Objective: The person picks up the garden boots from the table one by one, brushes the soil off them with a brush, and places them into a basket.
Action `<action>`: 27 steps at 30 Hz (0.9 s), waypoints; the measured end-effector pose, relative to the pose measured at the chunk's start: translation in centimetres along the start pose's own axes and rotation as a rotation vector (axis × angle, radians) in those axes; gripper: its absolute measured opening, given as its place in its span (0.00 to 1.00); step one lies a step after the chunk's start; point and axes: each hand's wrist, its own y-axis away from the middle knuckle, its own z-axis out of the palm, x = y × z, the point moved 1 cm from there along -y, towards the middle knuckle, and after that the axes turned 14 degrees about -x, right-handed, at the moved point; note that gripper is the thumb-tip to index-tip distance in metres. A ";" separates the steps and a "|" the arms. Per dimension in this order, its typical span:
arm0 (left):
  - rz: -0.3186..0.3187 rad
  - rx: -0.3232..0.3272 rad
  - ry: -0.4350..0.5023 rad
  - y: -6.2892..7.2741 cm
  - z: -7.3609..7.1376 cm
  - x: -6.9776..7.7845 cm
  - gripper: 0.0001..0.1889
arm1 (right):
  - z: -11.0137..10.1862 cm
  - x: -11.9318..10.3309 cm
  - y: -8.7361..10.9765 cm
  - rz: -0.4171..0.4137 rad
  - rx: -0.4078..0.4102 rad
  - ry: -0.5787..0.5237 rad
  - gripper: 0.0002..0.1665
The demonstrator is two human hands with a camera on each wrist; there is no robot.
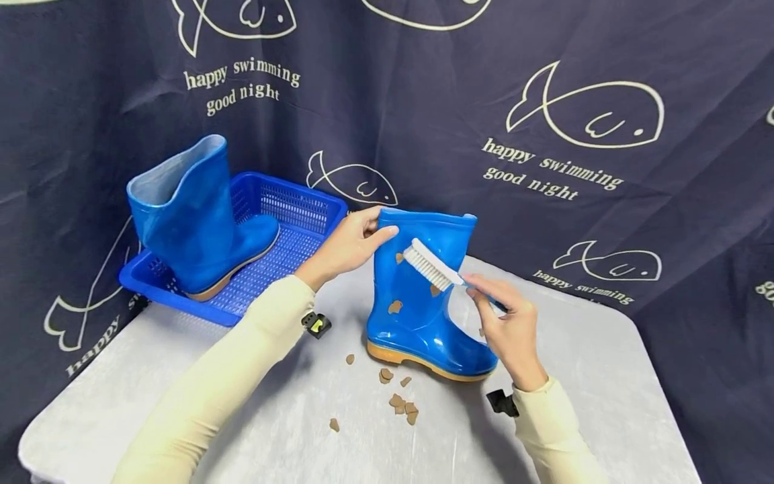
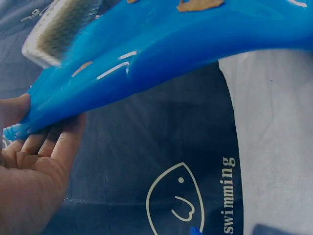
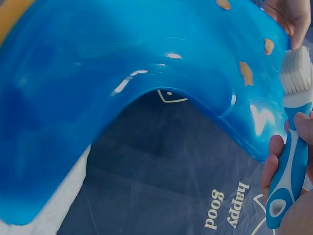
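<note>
A blue rain boot (image 1: pixel 417 316) with a tan sole stands upright on the table, several brown flakes stuck to its shaft. My left hand (image 1: pixel 351 242) grips the boot's top rim, thumb on the near side and fingers behind, as the left wrist view also shows. In my right hand (image 1: pixel 508 323) is a blue-and-white scrub brush (image 3: pixel 288 161), held by its handle. Its white bristles (image 1: pixel 426 267) face the shaft, close to a brown flake (image 1: pixel 436 290); whether they touch the boot I cannot tell.
At the left, a second blue boot (image 1: pixel 193 222) stands in a blue plastic basket (image 1: pixel 302 202). Several brown flakes (image 1: pixel 397 402) lie on the white table (image 1: pixel 290 410) before the near boot. A dark curtain (image 1: pixel 423 107) with fish drawings hangs behind.
</note>
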 end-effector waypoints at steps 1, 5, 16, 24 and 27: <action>0.007 -0.002 -0.003 -0.2 0.0 0.1 0.13 | -0.2 0.0 -0.3 -0.004 0.004 0.006 0.17; 0.007 -0.026 -0.003 -0.6 0.3 0.3 0.17 | -0.4 0.2 -1.1 -0.034 -0.030 0.041 0.17; -0.023 -0.038 -0.033 -0.9 0.2 0.1 0.19 | -0.9 0.5 -0.1 -0.009 -0.062 0.061 0.18; 0.010 -0.037 -0.068 -1.1 0.2 0.0 0.18 | -0.3 0.2 -1.6 -0.032 -0.106 0.115 0.20; 0.024 -0.032 -0.087 -1.3 0.1 0.1 0.16 | -0.5 0.4 -0.9 -0.048 -0.119 0.128 0.20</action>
